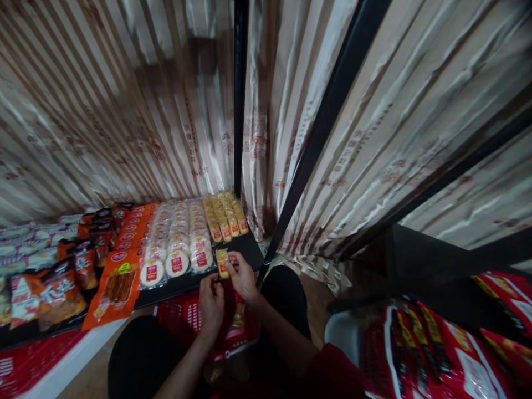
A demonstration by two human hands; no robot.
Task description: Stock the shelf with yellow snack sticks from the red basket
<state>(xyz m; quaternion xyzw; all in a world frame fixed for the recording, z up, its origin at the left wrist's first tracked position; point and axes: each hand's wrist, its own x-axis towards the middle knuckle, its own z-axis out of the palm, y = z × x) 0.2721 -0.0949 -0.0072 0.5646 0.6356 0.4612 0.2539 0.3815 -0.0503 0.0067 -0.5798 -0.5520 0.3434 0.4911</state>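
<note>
My right hand (pixel 243 277) is closed on a small yellow packaged cake (pixel 223 262) with a red and orange label. It stands at the front edge of the black shelf (pixel 248 250). Just left of and below it is my left hand (pixel 211 302), its fingers curled together near the package's lower end; whether anything is in them is hidden. Behind the held cake, several matching yellow packaged cakes (pixel 226 216) sit in rows. To their left, round white packaged cakes (pixel 177 261) fill several more rows.
Farther left lie orange snack packs (pixel 118 280) and black-and-orange snack bags (pixel 62 291). A red basket (pixel 187 316) sits below my hands with yellow packages (pixel 239 316) in it. Red bags (pixel 440 343) are at lower right. Dark posts (pixel 241 100) stand before pleated curtains (pixel 124 111).
</note>
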